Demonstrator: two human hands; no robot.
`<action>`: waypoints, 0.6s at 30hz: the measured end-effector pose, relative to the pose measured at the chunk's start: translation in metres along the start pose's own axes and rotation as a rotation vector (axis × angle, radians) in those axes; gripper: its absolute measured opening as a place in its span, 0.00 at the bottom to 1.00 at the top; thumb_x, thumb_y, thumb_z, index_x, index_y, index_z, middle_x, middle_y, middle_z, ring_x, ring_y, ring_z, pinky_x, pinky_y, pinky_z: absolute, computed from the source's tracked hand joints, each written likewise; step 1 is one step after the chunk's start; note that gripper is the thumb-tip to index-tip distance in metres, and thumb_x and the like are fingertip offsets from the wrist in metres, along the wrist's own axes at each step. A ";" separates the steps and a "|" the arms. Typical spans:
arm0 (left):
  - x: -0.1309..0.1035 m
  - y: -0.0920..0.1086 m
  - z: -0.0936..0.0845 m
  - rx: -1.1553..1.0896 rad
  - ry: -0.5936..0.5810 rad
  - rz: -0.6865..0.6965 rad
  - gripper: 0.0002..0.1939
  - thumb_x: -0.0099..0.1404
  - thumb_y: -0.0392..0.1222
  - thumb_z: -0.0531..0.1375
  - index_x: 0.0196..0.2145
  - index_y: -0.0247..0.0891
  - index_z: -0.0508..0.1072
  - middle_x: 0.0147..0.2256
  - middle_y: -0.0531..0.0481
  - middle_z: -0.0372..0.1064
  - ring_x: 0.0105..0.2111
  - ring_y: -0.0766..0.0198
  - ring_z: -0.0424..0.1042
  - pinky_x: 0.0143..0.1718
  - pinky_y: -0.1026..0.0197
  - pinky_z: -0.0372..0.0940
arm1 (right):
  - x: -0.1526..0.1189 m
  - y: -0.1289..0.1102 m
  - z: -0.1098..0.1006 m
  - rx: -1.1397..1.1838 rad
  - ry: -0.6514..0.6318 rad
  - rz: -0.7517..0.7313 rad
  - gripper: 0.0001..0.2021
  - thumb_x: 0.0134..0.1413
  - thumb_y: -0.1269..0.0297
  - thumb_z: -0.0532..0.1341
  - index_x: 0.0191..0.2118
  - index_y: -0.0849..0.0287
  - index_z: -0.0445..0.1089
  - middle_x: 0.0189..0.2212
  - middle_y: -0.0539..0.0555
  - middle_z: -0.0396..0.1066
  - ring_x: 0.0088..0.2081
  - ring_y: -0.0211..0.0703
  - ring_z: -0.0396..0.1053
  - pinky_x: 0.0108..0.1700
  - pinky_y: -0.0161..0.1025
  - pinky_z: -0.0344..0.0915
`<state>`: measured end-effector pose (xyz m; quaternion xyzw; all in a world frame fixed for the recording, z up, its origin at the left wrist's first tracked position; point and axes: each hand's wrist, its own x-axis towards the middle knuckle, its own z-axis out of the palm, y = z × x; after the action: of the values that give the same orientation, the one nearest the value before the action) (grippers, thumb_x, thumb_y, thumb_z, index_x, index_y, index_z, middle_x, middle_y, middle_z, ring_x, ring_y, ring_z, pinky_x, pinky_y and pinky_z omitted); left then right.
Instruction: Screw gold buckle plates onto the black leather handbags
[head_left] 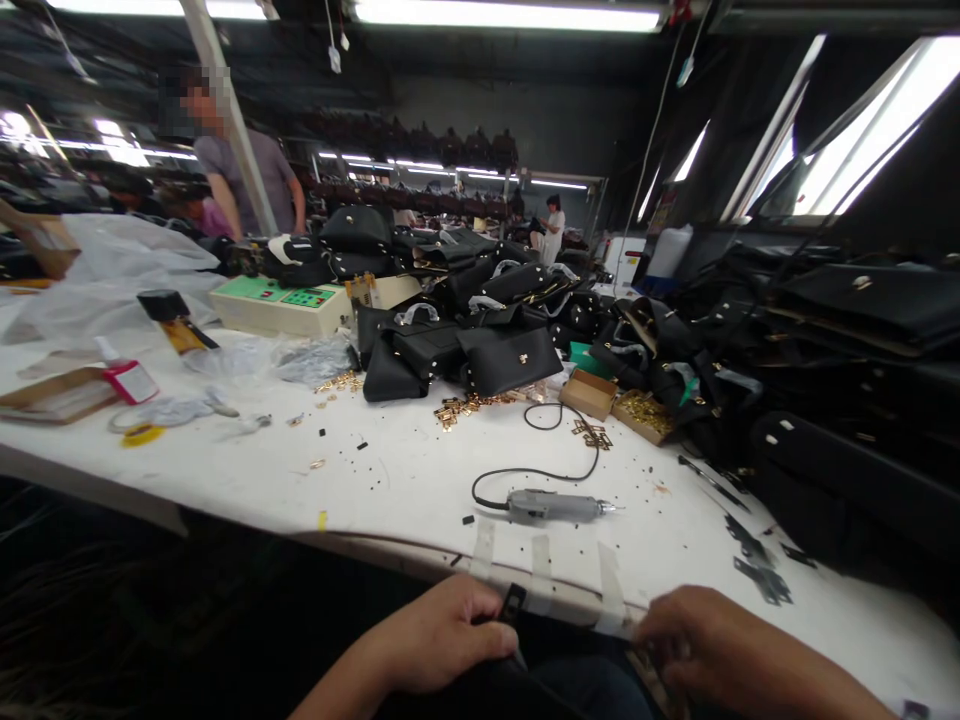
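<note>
Low at the table's front edge, my left hand (pixel 442 635) pinches a black strap (pixel 514 603) between thumb and fingers. Its tip stands up and shows a small pale spot. Dark material hangs below, too dim to make out. To the right, my right hand (pixel 701 635) is closed with curled fingers at the table edge, slightly blurred; what lies in it is hidden. A grey electric screwdriver (pixel 559 505) with a black cord rests on the white table (pixel 405 480), beyond and between my hands.
Black handbags (pixel 514 360) are heaped at the back, with more piled at right. Gold metal fittings (pixel 465 408) lie before them, beside a box of small gold parts (pixel 643 415). Flat dark metal pieces (pixel 761 580) lie at right. A green-topped machine (pixel 281 305) stands back left. Other people work farther off.
</note>
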<state>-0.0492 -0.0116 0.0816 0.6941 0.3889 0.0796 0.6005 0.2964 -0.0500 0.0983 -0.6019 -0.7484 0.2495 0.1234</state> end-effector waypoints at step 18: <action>0.048 -0.068 0.000 0.324 0.654 -0.075 0.09 0.69 0.44 0.54 0.39 0.44 0.75 0.36 0.51 0.77 0.40 0.57 0.76 0.39 0.60 0.62 | 0.341 -0.133 0.076 -0.065 0.069 -0.325 0.10 0.64 0.62 0.59 0.45 0.51 0.79 0.46 0.52 0.76 0.46 0.43 0.72 0.45 0.35 0.63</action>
<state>-0.0461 0.0176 0.0035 0.7033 0.5932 0.2127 0.3291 0.0639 0.2410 0.0638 -0.4849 -0.8389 0.1813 0.1681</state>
